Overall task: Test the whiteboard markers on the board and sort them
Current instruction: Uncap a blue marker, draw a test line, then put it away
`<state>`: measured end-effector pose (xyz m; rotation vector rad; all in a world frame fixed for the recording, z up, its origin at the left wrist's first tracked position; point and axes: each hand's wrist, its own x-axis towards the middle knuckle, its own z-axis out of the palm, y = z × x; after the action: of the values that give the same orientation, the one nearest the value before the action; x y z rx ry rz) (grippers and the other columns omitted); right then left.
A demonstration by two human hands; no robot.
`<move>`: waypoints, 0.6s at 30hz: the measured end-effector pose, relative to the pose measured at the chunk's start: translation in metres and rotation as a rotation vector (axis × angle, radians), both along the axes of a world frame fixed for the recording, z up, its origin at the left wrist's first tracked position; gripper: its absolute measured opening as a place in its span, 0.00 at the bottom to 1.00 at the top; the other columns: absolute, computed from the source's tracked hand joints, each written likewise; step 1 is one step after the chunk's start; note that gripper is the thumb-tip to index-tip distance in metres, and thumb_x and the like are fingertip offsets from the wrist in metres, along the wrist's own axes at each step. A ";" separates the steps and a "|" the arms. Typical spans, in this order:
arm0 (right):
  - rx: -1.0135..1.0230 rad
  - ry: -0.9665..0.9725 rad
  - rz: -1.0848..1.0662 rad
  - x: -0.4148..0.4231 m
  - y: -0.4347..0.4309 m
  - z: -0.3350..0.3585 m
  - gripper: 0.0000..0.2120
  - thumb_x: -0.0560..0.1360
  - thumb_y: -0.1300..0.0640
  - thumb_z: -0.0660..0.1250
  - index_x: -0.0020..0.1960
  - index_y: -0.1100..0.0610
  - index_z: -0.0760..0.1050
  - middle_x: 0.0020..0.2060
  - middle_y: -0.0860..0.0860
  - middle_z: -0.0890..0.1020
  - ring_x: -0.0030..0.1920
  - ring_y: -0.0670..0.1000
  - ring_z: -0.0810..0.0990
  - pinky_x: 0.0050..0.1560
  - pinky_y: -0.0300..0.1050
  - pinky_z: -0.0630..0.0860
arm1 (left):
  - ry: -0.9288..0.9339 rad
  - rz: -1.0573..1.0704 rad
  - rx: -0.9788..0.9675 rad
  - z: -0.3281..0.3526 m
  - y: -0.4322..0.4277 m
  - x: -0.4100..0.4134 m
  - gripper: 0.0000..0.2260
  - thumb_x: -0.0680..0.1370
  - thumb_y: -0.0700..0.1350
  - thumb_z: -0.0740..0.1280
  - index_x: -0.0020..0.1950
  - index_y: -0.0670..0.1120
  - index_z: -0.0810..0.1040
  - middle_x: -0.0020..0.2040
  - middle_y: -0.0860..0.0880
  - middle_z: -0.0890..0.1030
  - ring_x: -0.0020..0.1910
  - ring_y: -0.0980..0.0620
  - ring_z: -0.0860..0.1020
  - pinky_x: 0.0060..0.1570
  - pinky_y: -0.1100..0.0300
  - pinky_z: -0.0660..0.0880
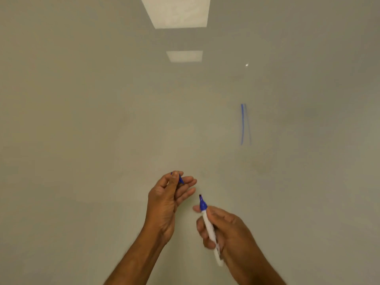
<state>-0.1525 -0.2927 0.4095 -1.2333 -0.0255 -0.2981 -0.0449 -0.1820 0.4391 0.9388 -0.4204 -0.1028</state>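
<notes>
The whiteboard [102, 120] fills the whole view. A vertical blue stroke [242, 124] is drawn on it at the right, with a fainter line beside it. My right hand [226, 229] grips a white marker [209, 229] with a blue collar; its uncapped dark tip points up toward the board. My left hand [166, 200] is raised to the left of it and pinches the blue cap [181, 179] between thumb and fingers. Most of the cap is hidden behind the thumb. The marker tip and the cap are apart.
Two pale rectangles of reflected ceiling light [176, 11] show on the upper board, plus a small bright glint [247, 65]. No tray, other markers or board edge are in view.
</notes>
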 end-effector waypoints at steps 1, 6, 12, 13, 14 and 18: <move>-0.021 -0.072 -0.043 -0.002 -0.001 0.008 0.14 0.78 0.59 0.64 0.62 0.59 0.78 0.38 0.61 0.81 0.30 0.51 0.72 0.27 0.40 0.68 | -0.014 -0.002 -0.019 0.004 0.001 0.003 0.13 0.82 0.45 0.65 0.60 0.37 0.78 0.51 0.37 0.86 0.54 0.41 0.85 0.50 0.55 0.84; 0.111 -0.313 -0.341 0.001 -0.012 0.042 0.10 0.80 0.62 0.63 0.58 0.58 0.79 0.50 0.63 0.83 0.39 0.53 0.80 0.37 0.42 0.78 | -0.256 0.101 0.093 0.024 -0.002 0.013 0.10 0.84 0.44 0.63 0.62 0.43 0.78 0.54 0.45 0.87 0.56 0.48 0.85 0.59 0.53 0.81; 0.385 -0.478 -0.173 0.007 -0.034 0.075 0.15 0.77 0.67 0.61 0.61 0.63 0.79 0.52 0.63 0.82 0.49 0.56 0.81 0.43 0.45 0.80 | -0.741 0.412 0.257 0.042 -0.025 0.021 0.13 0.84 0.47 0.60 0.67 0.48 0.75 0.66 0.59 0.80 0.67 0.63 0.75 0.67 0.68 0.70; 0.282 -0.492 -0.249 0.010 -0.038 0.080 0.14 0.77 0.66 0.63 0.61 0.61 0.79 0.52 0.62 0.82 0.49 0.55 0.82 0.44 0.45 0.79 | -0.786 0.433 0.272 0.045 -0.031 0.025 0.15 0.84 0.48 0.59 0.69 0.48 0.74 0.68 0.58 0.78 0.70 0.63 0.72 0.69 0.68 0.68; 0.168 -0.506 -0.347 0.013 -0.041 0.086 0.13 0.77 0.63 0.65 0.61 0.60 0.79 0.51 0.61 0.83 0.49 0.55 0.82 0.46 0.47 0.79 | -0.822 0.453 0.284 0.048 -0.038 0.031 0.16 0.85 0.48 0.59 0.72 0.48 0.73 0.71 0.57 0.76 0.73 0.62 0.70 0.72 0.66 0.66; -0.198 -0.555 -0.756 0.030 -0.052 0.106 0.16 0.77 0.47 0.62 0.57 0.54 0.81 0.43 0.53 0.86 0.47 0.50 0.84 0.52 0.43 0.79 | -0.919 0.557 0.314 0.060 -0.066 0.054 0.19 0.86 0.50 0.56 0.77 0.49 0.69 0.76 0.57 0.70 0.77 0.59 0.65 0.75 0.64 0.62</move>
<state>-0.1221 -0.3450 0.5154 -1.2832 -0.0681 -1.3157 0.0086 -0.2482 0.4987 1.3569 -0.9828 0.8218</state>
